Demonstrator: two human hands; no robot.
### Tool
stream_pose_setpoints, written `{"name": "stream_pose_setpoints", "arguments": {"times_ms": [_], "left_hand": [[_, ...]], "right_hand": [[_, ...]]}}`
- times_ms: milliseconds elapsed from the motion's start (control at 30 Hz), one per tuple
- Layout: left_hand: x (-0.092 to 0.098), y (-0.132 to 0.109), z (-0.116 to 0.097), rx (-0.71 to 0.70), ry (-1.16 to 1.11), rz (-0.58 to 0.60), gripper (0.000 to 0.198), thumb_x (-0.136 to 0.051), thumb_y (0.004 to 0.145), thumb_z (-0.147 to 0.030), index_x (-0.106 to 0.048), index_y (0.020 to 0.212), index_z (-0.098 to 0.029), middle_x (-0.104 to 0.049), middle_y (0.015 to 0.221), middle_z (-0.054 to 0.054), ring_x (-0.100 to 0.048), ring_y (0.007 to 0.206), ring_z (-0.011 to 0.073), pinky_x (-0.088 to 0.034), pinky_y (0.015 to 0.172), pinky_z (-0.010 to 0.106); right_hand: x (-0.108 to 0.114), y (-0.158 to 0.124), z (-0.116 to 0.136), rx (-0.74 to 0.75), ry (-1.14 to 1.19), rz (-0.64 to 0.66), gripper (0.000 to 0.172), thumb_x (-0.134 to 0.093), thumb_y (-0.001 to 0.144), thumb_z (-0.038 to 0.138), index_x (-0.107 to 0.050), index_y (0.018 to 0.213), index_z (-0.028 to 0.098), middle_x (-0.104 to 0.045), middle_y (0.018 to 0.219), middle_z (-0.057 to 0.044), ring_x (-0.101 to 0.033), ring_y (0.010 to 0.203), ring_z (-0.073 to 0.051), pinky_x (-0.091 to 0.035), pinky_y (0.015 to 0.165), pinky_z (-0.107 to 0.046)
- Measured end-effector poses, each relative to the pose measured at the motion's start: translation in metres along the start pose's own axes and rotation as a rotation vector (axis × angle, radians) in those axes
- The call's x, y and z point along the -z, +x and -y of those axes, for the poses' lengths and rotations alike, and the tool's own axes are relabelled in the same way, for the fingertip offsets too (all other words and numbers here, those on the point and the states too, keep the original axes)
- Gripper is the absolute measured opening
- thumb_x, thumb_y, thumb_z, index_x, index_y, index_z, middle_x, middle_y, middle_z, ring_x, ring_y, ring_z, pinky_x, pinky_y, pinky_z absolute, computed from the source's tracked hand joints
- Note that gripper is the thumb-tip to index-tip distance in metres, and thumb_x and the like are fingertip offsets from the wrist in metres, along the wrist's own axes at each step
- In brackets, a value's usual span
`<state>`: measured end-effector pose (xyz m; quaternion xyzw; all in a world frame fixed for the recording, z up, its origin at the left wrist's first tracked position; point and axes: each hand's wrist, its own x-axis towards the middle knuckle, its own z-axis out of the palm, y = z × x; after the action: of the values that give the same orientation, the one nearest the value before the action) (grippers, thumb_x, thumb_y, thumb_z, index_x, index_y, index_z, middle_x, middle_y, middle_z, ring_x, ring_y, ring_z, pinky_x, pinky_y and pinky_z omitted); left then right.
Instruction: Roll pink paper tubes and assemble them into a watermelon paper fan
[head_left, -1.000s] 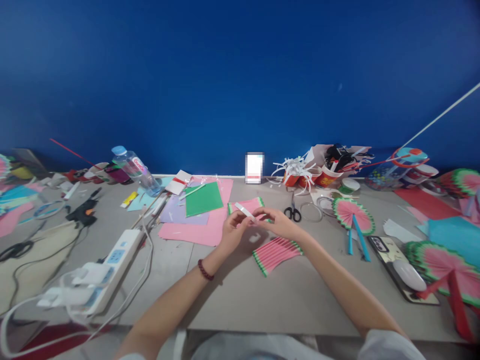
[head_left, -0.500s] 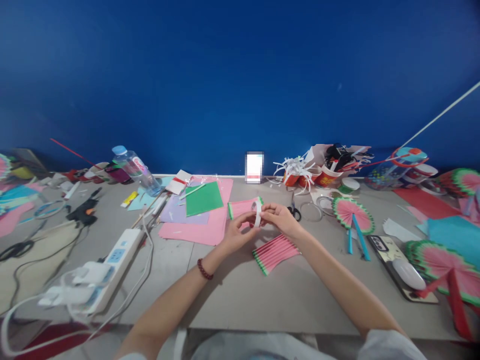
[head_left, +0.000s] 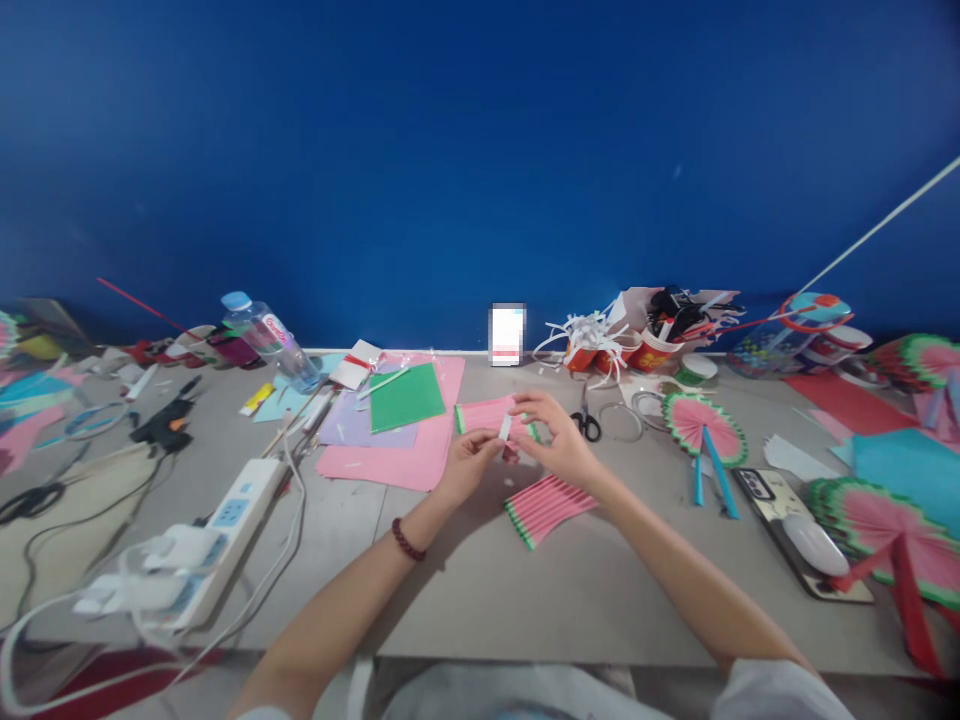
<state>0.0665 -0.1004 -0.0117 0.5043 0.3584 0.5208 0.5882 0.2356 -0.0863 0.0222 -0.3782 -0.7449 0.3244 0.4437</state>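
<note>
My left hand (head_left: 466, 462) and my right hand (head_left: 553, 437) meet above the middle of the grey table (head_left: 465, 580). Together they pinch a small white strip (head_left: 505, 428) between their fingertips. A beaded bracelet sits on my left wrist. Just below my right hand lies a pleated pink paper with green edges (head_left: 550, 507). A second pleated pink piece (head_left: 487, 413) lies behind my hands, partly hidden by them.
Pink, green and purple sheets (head_left: 397, 420) lie left of my hands, scissors (head_left: 586, 423) just right. A power strip (head_left: 225, 525) with cables, a glue gun (head_left: 166, 424) and a bottle (head_left: 264, 338) fill the left. Finished watermelon fans (head_left: 709, 428), a phone and a mouse (head_left: 814, 545) crowd the right.
The white strip went from a long flat piece to a curled loop, then to a short piece pinched between both hands. My right hand's fingers have lifted slightly.
</note>
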Motion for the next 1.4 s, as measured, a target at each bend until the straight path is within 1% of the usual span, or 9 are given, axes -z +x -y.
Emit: {"name": "stream_pose_setpoints", "arguments": {"times_ms": [133,400,500,600,800,900,1067,1233,1400], "left_hand": [[0.001,0.0,0.0,-0.034,0.047,0.01,0.038,-0.061,0.077,-0.051,-0.067,0.068,-0.015,-0.06,0.051,0.001,-0.054,0.048,0.012,-0.047,0.054,0.027],[0.0,0.0,-0.004,0.048,0.113,-0.012,0.039,-0.072,0.066,-0.048,-0.069,0.086,-0.014,-0.065,0.071,0.003,-0.056,0.064,0.013,-0.045,0.056,0.023],[-0.001,0.0,-0.005,0.047,0.136,-0.015,0.039,-0.069,0.068,-0.05,-0.069,0.082,-0.013,-0.06,0.064,0.002,-0.052,0.059,0.0108,-0.042,0.053,0.022],[0.0,-0.001,-0.003,0.045,0.157,-0.001,0.04,-0.066,0.071,-0.051,-0.068,0.083,-0.013,-0.055,0.058,-0.001,-0.047,0.05,0.0076,-0.039,0.048,0.02],[0.006,0.002,0.0,0.065,0.052,-0.067,0.041,-0.064,0.076,-0.043,-0.056,0.108,-0.019,-0.049,0.06,-0.007,-0.037,0.035,0.0026,-0.031,0.033,0.017],[0.008,0.005,-0.005,0.06,-0.011,-0.121,0.034,-0.066,0.074,-0.038,-0.055,0.101,-0.019,-0.052,0.067,-0.006,-0.036,0.034,0.0016,-0.032,0.032,0.016],[0.006,0.005,-0.013,0.254,0.003,-0.128,0.026,-0.066,0.069,-0.033,-0.059,0.087,-0.015,-0.061,0.069,-0.001,-0.053,0.046,0.0075,-0.047,0.045,0.02],[0.003,0.005,-0.006,0.318,0.173,-0.13,0.023,-0.062,0.071,-0.03,-0.058,0.088,-0.015,-0.067,0.07,0.002,-0.05,0.038,0.0067,-0.036,0.037,0.018],[0.007,0.007,0.007,0.353,0.196,-0.108,0.023,-0.057,0.076,-0.034,-0.055,0.089,-0.016,-0.068,0.069,0.003,-0.053,0.035,0.0102,-0.039,0.038,0.021]], "right_hand": [[-0.001,-0.001,-0.002,0.137,-0.113,0.11,0.025,-0.06,0.083,0.031,-0.065,0.107,0.027,-0.059,0.122,-0.008,-0.052,0.116,-0.024,-0.039,0.1,-0.042],[0.006,0.003,-0.008,0.156,-0.17,0.036,0.02,-0.056,0.086,0.035,-0.072,0.091,0.024,-0.069,0.088,-0.007,-0.063,0.079,-0.018,-0.051,0.074,-0.033],[0.01,0.004,-0.006,0.125,-0.115,0.1,0.02,-0.059,0.084,0.037,-0.071,0.087,0.021,-0.069,0.082,-0.006,-0.062,0.067,-0.016,-0.051,0.064,-0.029],[0.015,0.004,-0.005,0.052,-0.088,0.122,0.02,-0.063,0.08,0.038,-0.069,0.083,0.02,-0.069,0.08,-0.005,-0.062,0.067,-0.016,-0.051,0.066,-0.029],[0.03,0.006,-0.004,-0.113,-0.075,0.274,0.015,-0.056,0.083,0.028,-0.067,0.086,0.019,-0.07,0.082,-0.003,-0.064,0.074,-0.015,-0.05,0.071,-0.027],[0.032,0.005,-0.01,-0.151,-0.16,0.225,0.013,-0.057,0.081,0.027,-0.067,0.083,0.02,-0.07,0.079,-0.002,-0.062,0.073,-0.015,-0.048,0.07,-0.028],[0.023,-0.013,-0.033,-0.204,-0.251,0.093,0.016,-0.061,0.078,0.034,-0.067,0.074,0.019,-0.069,0.074,-0.003,-0.06,0.069,-0.016,-0.044,0.065,-0.027],[0.018,-0.037,-0.059,-0.308,-0.31,0.044,0.018,-0.057,0.077,0.032,-0.068,0.072,0.018,-0.068,0.072,-0.004,-0.058,0.065,-0.016,-0.043,0.063,-0.027],[0.017,-0.045,-0.072,-0.376,-0.348,-0.007,0.02,-0.055,0.077,0.033,-0.069,0.074,0.019,-0.066,0.07,-0.004,-0.056,0.063,-0.016,-0.042,0.06,-0.026]]}}
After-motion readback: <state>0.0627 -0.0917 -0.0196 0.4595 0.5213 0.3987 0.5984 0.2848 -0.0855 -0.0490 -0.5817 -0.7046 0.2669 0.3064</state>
